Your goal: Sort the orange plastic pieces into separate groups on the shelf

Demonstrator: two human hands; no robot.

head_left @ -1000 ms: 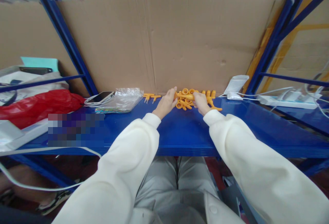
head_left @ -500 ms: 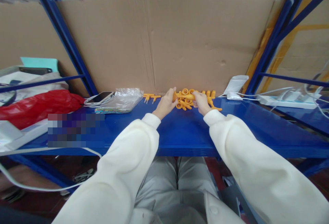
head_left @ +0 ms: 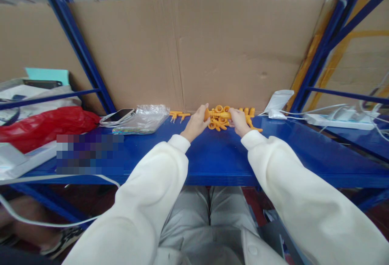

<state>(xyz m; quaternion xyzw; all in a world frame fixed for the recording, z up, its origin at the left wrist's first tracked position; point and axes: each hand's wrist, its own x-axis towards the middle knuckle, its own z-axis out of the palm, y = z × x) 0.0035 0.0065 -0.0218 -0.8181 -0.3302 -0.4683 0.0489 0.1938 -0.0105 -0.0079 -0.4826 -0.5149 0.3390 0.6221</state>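
My left hand (head_left: 197, 121) is closed round an orange plastic part (head_left: 207, 114) whose wide end shows beside the thumb. Facing it, my right hand (head_left: 238, 121) grips an orange tubular piece (head_left: 225, 115). Both pieces lie in one line between my hands, but I cannot tell whether they are joined. Beneath and behind them is a pile of orange plastic parts (head_left: 219, 125), some with round hollow ends. More orange branched pieces (head_left: 251, 113) lie just right of my right hand. Left of my hands are orange T-shaped handles (head_left: 184, 115) with thin metal ends.
The blue shelf (head_left: 219, 155) has a cardboard sheet (head_left: 227, 50) behind it. Clear plastic bags (head_left: 146, 120), a phone (head_left: 121, 114) and a red bag (head_left: 51, 124) are at left. A white adapter (head_left: 278, 105) and a power strip (head_left: 340, 120) with cables are at right.
Both hands stay nearly in place with the orange parts. At lower left, another person's leg and shoe have shifted further into view.
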